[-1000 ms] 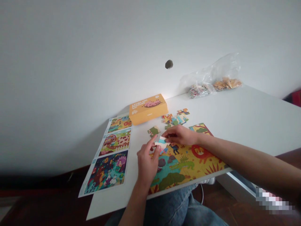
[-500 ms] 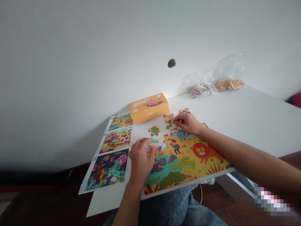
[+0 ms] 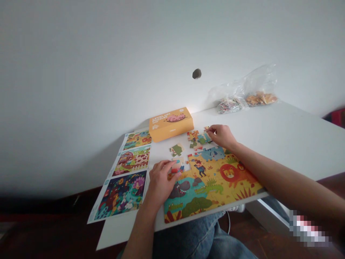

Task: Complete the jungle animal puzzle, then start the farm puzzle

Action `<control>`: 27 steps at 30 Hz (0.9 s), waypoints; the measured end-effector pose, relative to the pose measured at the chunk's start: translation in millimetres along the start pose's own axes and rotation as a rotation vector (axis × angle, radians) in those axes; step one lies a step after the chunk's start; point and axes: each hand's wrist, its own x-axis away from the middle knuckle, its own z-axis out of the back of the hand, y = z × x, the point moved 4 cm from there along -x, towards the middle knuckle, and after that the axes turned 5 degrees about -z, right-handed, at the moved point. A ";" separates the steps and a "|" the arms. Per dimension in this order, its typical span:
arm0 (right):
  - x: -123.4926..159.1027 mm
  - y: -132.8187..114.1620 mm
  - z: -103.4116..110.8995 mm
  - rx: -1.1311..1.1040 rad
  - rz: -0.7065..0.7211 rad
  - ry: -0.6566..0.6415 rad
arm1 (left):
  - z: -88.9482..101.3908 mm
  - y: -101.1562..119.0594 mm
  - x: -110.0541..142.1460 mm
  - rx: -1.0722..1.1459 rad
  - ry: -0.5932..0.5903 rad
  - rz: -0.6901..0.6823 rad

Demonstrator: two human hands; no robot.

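With the right hand (image 3: 210, 133), fingertips together, at loose jigsaw pieces (image 3: 202, 139); with the left hand (image 3: 161, 180), thumb and forefinger parted, around a half-hidden piece (image 3: 176, 166) (grips unclear). Beyond the right fingers, puzzle pieces (image 3: 260, 99) in clear bags (image 3: 259, 82).

A partly assembled jigsaw puzzle (image 3: 212, 187) lies flat, picture side up, at the near edge of a white table (image 3: 285, 144). Its yellow scene shows a red-maned lion, a figure in blue, a green crocodile and a grey hippo in blue water; a pale blue elephant stands out on the far edge. The far left corner is unfinished. There, a pale piece with blue and red (image 3: 177, 166) is partly covered. Beyond it lies a green piece (image 3: 176, 149), face up and apart. Loose orange, green and blue pieces (image 3: 201, 139) cluster near the elephant.
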 end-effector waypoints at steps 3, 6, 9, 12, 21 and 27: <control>-0.5 1.4 -6.2 0.119 0.112 -0.075 | 0.2 -2.5 0.0 -0.053 0.032 0.012; -1.0 5.6 -10.1 0.243 0.124 -0.173 | 0.5 -8.0 -0.5 -0.106 0.069 0.031; -1.9 8.5 -10.2 0.273 0.089 -0.207 | 1.0 -16.6 -1.6 -0.143 0.110 0.052; -3.9 9.5 -9.1 0.255 0.079 -0.181 | 1.2 -25.9 -2.7 -0.162 0.150 0.076; -8.6 10.8 -5.2 0.170 0.060 -0.070 | 0.8 -32.1 -3.0 -0.193 0.189 0.065; -11.2 18.9 4.0 0.100 -0.074 0.017 | 1.5 -29.7 -3.0 -0.212 0.173 0.031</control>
